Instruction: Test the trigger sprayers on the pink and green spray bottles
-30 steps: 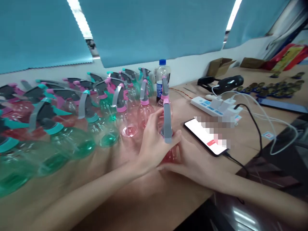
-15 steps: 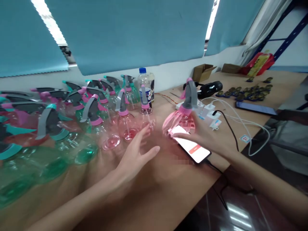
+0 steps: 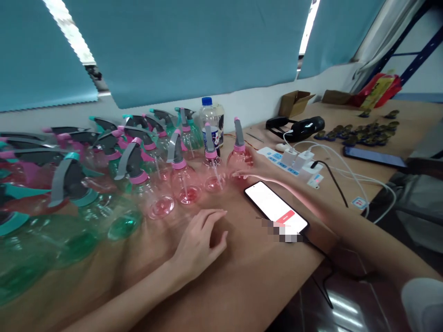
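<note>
My right hand [image 3: 252, 167] is wrapped round the body of a pink see-through spray bottle [image 3: 238, 161] with a grey and pink spray head. This bottle stands upright at the right end of a row of similar ones. Just left of it is another pink spray bottle [image 3: 215, 177], with one more pink spray bottle [image 3: 187, 182] beyond that. My left hand [image 3: 200, 237] is over the bare tabletop in front of the row, fingers loosely curved and thumb apart, holding nothing.
Several green and pink spray bottles [image 3: 117, 216] crowd the left side. A lit phone [image 3: 275, 207] lies below my right forearm. Behind it are a power strip [image 3: 277, 157] with chargers, a black headset-like object [image 3: 304, 129] and small round parts [image 3: 360, 133]. A blue-capped bottle [image 3: 207, 113] stands at the wall.
My right hand has carried the pink spray bottle left and away from me, from above the phone to the row's end. My left hand has drawn back towards me and lowered.
</note>
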Motion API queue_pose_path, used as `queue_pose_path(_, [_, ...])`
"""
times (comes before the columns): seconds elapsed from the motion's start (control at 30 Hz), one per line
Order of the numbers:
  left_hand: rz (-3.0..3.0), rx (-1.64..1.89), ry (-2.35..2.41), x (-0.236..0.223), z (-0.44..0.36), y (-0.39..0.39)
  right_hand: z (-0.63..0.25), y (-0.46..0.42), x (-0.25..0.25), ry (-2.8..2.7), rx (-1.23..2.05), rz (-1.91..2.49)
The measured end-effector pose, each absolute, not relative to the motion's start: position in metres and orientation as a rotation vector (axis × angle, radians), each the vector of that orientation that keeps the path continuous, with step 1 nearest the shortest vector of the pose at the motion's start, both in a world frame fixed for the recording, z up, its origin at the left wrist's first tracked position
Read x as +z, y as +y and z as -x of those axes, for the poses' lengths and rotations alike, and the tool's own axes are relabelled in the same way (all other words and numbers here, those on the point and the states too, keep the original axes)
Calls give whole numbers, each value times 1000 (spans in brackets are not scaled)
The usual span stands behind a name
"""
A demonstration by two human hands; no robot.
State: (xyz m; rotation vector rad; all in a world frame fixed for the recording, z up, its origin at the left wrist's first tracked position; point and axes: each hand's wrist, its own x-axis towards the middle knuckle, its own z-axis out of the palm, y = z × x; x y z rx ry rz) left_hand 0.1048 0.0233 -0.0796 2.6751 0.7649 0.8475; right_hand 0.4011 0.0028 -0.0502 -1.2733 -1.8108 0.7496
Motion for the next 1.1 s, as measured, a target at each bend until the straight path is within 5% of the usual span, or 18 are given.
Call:
queue_pose_path(0.4, [-2630,765,725,-81,-104,22,-389,19,-37,-1905,655,1359])
queue_pose_path(0.67, [-2623,754,692,-79,-83,15,-329,7,-36,-1902,-13,1726])
queue_pose_path(0.87, [-2624,735,849,-77,-24,10,-241,-26,-57,-2565,212,1034])
queue_pose_path(1.1, [-2566,777,1273,-72,93,-32,-165,-9,-70,-2558,246,786])
